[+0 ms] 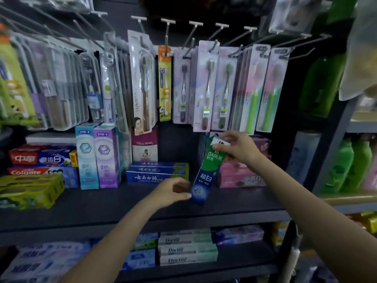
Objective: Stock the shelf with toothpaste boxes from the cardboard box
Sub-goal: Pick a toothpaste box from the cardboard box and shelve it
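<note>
A green and blue Darlie toothpaste box (207, 172) stands nearly upright, tilted a little, over the dark shelf (126, 203). My right hand (238, 147) grips its top end, and my left hand (173, 192) pinches its bottom end just above the shelf board. The box is in the gap between a stack of blue toothpaste boxes (157, 172) on the left and pink boxes (240, 176) on the right. The cardboard box is out of view.
Toothbrush packs (208, 84) hang on hooks just above the gap. Upright blue and purple boxes (98, 156), Colgate boxes (42, 172) and yellow-green packs (30, 190) fill the shelf's left. A lower shelf holds Doctor boxes (185, 250). Green bottles (346, 164) stand at right.
</note>
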Available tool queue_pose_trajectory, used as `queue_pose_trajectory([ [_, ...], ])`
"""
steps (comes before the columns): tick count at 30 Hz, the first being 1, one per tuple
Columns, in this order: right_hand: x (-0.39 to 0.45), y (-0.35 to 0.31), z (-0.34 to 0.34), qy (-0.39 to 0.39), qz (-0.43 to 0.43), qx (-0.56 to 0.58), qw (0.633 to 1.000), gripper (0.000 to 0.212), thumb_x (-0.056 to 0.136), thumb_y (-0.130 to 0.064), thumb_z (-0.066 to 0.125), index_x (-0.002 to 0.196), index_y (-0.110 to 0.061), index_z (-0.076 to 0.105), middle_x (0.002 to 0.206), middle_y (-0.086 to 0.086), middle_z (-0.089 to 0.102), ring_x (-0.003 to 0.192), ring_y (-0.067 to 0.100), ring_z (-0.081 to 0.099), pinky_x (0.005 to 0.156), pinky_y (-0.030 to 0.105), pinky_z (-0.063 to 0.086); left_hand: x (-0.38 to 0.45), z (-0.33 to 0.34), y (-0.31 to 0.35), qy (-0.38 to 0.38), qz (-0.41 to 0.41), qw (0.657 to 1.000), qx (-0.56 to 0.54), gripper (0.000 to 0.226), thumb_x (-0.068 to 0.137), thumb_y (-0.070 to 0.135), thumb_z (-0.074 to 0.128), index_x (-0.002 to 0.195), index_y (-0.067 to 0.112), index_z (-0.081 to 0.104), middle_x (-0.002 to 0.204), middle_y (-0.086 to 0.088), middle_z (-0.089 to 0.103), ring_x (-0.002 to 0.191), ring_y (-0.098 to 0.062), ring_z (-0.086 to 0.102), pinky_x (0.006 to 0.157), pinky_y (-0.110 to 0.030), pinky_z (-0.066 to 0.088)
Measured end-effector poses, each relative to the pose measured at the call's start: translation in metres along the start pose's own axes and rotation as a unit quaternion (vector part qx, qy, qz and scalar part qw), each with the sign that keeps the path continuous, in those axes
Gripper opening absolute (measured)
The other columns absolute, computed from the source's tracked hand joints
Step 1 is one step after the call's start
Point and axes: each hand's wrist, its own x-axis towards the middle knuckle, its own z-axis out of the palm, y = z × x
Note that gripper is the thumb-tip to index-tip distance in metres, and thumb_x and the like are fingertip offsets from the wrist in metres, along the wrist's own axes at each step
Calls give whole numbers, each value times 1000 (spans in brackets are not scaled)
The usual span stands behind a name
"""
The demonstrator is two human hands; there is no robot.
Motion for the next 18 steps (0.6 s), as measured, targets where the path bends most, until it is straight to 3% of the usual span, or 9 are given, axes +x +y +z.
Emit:
queue_pose_trajectory([
  [2,19,-4,4,-31,-69,-137,988,45,77,-26,74,116,-9,59,114,3,61,95,22,64,72,19,48,26,7,14,14,32,998,43,48,82,21,70,126,14,53,116,5,57,105,-10,54,88,-21,43],
  [3,28,-3,7,-50,-98,-185,976,48,77,-27,74,119,-10,58,119,4,60,101,20,61,77,18,43,39,10,17,28,45,997,56,49,81,21,70,126,13,52,117,3,58,103,-12,54,87,-23,45],
  [5,44,0,12,-73,-137,-227,962,47,77,-27,75,118,-10,59,120,6,61,92,13,57,74,14,38,63,10,21,63,52,995,56,52,81,19,70,128,11,51,118,-3,58,101,-15,55,87,-27,47],
  [8,65,13,19,-88,-139,-208,964,43,80,-23,73,118,-10,58,114,8,62,72,7,50,65,16,39,91,4,20,109,66,990,64,45,80,16,70,122,10,55,116,-5,59,97,-10,54,79,-15,42],
  [11,77,31,28,-71,-140,-205,966,44,83,-18,70,124,-12,56,120,8,58,88,16,57,75,17,38,114,1,14,128,57,989,56,38,81,10,70,116,5,59,112,-7,62,92,-9,55,67,-7,41],
  [12,77,37,32,-42,-150,-202,967,44,85,-14,67,127,-12,55,123,9,54,94,18,57,80,18,40,121,0,11,134,47,988,55,38,81,10,69,117,4,58,112,-8,63,91,-9,55,68,-9,41],
  [15,62,59,47,82,-183,-155,967,35,86,2,56,120,-7,57,123,9,46,85,19,57,85,25,49,143,-2,4,156,21,986,47,38,83,10,67,118,2,59,115,-10,63,94,-12,55,76,-14,40],
  [16,57,68,55,88,-191,-154,965,31,86,5,53,114,-4,59,119,10,47,85,20,57,83,30,51,151,-2,4,161,15,986,44,37,83,11,67,118,2,59,116,-10,63,97,-14,56,78,-16,40],
  [18,51,88,75,22,-176,-190,966,32,85,8,48,113,0,59,118,13,48,93,27,58,85,39,50,168,-1,3,171,6,984,45,35,83,11,67,116,2,61,116,-10,64,103,-19,59,82,-19,42],
])
